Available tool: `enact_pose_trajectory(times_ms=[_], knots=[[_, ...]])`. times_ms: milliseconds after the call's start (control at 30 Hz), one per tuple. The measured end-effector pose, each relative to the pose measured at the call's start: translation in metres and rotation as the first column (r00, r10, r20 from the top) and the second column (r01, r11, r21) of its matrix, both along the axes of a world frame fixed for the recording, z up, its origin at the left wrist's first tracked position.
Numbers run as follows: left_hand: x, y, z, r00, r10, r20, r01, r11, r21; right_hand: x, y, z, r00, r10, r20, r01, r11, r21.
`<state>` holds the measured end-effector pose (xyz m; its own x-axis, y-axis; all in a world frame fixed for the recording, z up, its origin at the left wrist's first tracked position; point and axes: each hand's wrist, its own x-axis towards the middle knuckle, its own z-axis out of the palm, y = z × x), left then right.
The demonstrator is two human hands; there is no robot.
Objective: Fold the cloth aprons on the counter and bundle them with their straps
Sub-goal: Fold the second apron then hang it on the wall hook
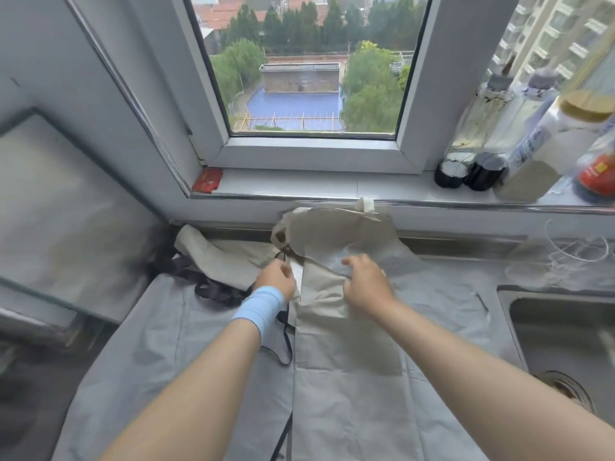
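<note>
A beige apron (346, 331) lies lengthwise on the counter, its bib running up against the window ledge. It lies over a grey apron (159, 354) spread flat beneath. Black straps (216, 289) are bunched at the left, and one loop (284, 344) trails down beside my left wrist. My left hand (276, 281), a light blue band on its wrist, pinches the beige apron's left edge near the strap. My right hand (364, 282) has curled fingers on the beige cloth just right of it; whether it holds a fold is unclear.
A steel sink (565, 331) sits at the right with a drain near the front. Several bottles and jars (539, 151) stand on the window ledge at the right. A red packet (208, 179) lies on the ledge's left end. A grey appliance (60, 207) fills the left.
</note>
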<state>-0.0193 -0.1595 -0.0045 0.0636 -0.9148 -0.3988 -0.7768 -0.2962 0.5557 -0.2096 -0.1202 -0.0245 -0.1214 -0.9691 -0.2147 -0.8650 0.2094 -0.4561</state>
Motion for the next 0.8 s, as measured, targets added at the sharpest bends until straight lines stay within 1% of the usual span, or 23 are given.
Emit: enact_pose_trajectory(times_ms=[33, 67, 100, 167, 200, 233, 267, 300, 367, 467, 533, 600, 667, 733, 767, 800], knots=[[0.002, 0.007, -0.009, 0.997, -0.049, 0.057, 0.044, 0.995, 0.090, 0.004, 0.000, -0.003, 0.998, 0.056, -0.024, -0.055, 0.998, 0.026], [0.002, 0.014, -0.015, 0.992, -0.096, 0.083, 0.080, 0.981, 0.178, 0.008, -0.001, -0.005, 0.992, 0.108, -0.062, -0.106, 0.993, 0.044], [0.003, 0.019, -0.021, 0.989, -0.128, 0.077, 0.104, 0.960, 0.259, 0.012, -0.005, -0.005, 0.981, 0.151, -0.124, -0.148, 0.988, 0.034], [0.004, 0.026, -0.025, 0.991, -0.132, 0.026, 0.114, 0.926, 0.359, 0.021, -0.014, 0.001, 0.938, 0.218, -0.268, -0.248, 0.965, -0.084], [0.005, 0.028, -0.027, 0.993, -0.114, -0.002, 0.106, 0.918, 0.382, 0.028, -0.020, 0.003, 0.911, 0.269, -0.311, -0.327, 0.933, -0.151], [0.006, 0.029, -0.027, 0.994, -0.107, -0.024, 0.108, 0.914, 0.390, 0.036, -0.026, 0.006, 0.870, 0.358, -0.339, -0.430, 0.887, -0.167], [0.006, 0.029, -0.028, 0.993, -0.112, -0.038, 0.118, 0.913, 0.389, 0.043, -0.032, 0.008, 0.810, 0.474, -0.344, -0.539, 0.833, -0.121], [0.009, 0.030, -0.030, 0.992, -0.118, -0.039, 0.124, 0.917, 0.379, 0.052, -0.039, 0.007, 0.734, 0.590, -0.335, -0.633, 0.773, -0.025], [0.012, 0.031, -0.034, 0.990, -0.130, -0.054, 0.141, 0.927, 0.348, 0.061, -0.048, 0.006, 0.584, 0.724, -0.367, -0.731, 0.666, 0.151], [0.017, 0.031, -0.034, 0.980, -0.109, -0.165, 0.161, 0.924, 0.347, 0.066, -0.056, 0.006, 0.457, 0.789, -0.411, -0.769, 0.582, 0.262], [0.021, 0.033, -0.030, 0.973, -0.122, -0.193, 0.182, 0.926, 0.330, 0.067, -0.060, 0.010, 0.389, 0.778, -0.494, -0.782, 0.562, 0.269], [0.024, 0.034, -0.027, 0.969, -0.152, -0.196, 0.211, 0.920, 0.330, 0.066, -0.065, 0.020, 0.392, 0.727, -0.563, -0.780, 0.588, 0.216], [0.024, 0.038, -0.027, 0.961, -0.184, -0.206, 0.245, 0.911, 0.331, 0.063, -0.070, 0.029, 0.422, 0.714, -0.559, -0.777, 0.602, 0.183], [0.023, 0.041, -0.025, 0.952, -0.183, -0.247, 0.253, 0.923, 0.290, 0.064, -0.070, 0.036, 0.450, 0.763, -0.464, -0.781, 0.588, 0.209], [0.022, 0.042, -0.023, 0.946, -0.188, -0.265, 0.257, 0.931, 0.258, 0.067, -0.067, 0.038, 0.455, 0.798, -0.395, -0.784, 0.569, 0.247], [0.021, 0.043, -0.019, 0.940, -0.201, -0.276, 0.269, 0.934, 0.233, 0.070, -0.063, 0.037, 0.439, 0.828, -0.348, -0.782, 0.543, 0.304]])
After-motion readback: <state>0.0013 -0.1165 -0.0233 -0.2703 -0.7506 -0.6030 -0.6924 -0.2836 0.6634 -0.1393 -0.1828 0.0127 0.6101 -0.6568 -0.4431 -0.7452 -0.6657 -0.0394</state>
